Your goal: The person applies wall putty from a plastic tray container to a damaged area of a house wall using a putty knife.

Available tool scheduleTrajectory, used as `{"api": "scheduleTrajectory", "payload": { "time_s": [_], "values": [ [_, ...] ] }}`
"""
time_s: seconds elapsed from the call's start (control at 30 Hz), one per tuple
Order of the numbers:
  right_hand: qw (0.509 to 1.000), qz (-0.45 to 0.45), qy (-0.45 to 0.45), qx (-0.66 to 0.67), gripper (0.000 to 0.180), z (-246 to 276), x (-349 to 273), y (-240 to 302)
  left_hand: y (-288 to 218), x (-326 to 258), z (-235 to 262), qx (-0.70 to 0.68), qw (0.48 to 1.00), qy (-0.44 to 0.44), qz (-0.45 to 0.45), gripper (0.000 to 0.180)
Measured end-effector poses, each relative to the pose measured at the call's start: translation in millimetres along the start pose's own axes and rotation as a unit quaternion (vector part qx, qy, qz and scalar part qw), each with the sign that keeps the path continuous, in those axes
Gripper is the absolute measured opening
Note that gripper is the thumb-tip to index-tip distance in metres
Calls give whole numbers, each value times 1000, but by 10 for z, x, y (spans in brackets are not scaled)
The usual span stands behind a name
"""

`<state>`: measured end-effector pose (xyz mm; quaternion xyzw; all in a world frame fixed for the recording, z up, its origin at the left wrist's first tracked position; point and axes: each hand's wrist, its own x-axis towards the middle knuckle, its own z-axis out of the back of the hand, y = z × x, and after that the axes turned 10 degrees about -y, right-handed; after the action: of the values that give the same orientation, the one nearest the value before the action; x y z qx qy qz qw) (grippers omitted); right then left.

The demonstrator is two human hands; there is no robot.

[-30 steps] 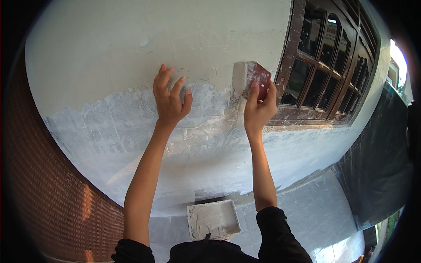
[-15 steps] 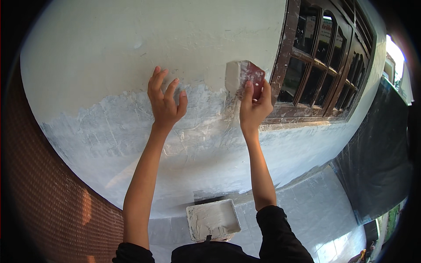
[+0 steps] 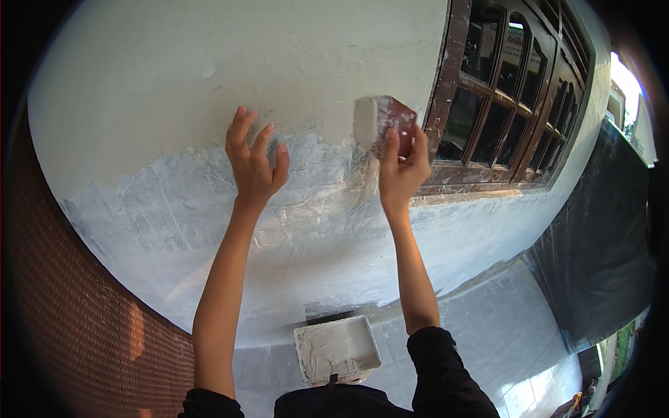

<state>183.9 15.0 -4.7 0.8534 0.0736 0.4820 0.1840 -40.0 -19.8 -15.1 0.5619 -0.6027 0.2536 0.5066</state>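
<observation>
My right hand [image 3: 404,164] grips a dark red putty scraper [image 3: 401,117], thumb on its face. A thick layer of pale wet putty covers the scraper's left part. The scraper is up at the wall [image 3: 293,70], left of the window; whether its edge touches the wall I cannot tell. My left hand [image 3: 256,157] is raised before the wall with its fingers spread and bent, holding nothing. Behind both hands runs the ragged border between the smooth cream coat above and the patchy grey-white surface below.
A brown wooden window [image 3: 498,97] with glass panes is at the right. Below, a rectangular tray [image 3: 301,354] of putty stands by my body above the grey tiled floor [image 3: 481,327]. A woven brown screen [image 3: 90,306] curves along the left, and a dark sheet [image 3: 592,237] hangs far right.
The whole view has shifted slightly. My left hand has moved a little to the left. The right hand still holds the scraper at nearly the same place on the wall.
</observation>
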Motion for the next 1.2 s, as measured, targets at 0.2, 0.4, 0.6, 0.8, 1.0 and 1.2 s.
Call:
{"api": "scheduleTrajectory", "payload": {
  "time_s": [0.2, 0.4, 0.6, 0.8, 1.0, 1.2],
  "values": [
    [997, -19, -70, -20, 26, 355, 359, -95, -72, 32, -55, -21, 1000, -1, -5, 42],
    [999, 16, 9, -30, 26, 275, 388, -192, -23, 22, -25, -10, 1000, -7, -7, 40],
    [990, -77, 31, 116, 25, 308, 461, -150, -24, 9, -36, -19, 1000, 0, -7, 40],
    [996, -86, -11, 26, 25, 481, 517, -295, -30, 14, -26, -14, 1000, -5, -3, 40],
    [997, -31, 48, 58, 26, 242, 394, -246, -5, 3, -36, -21, 1000, -8, -10, 40],
    [995, -71, 5, 72, 27, 374, 455, -256, -54, 15, -12, -21, 1000, 10, 2, 41]
  ]
}}
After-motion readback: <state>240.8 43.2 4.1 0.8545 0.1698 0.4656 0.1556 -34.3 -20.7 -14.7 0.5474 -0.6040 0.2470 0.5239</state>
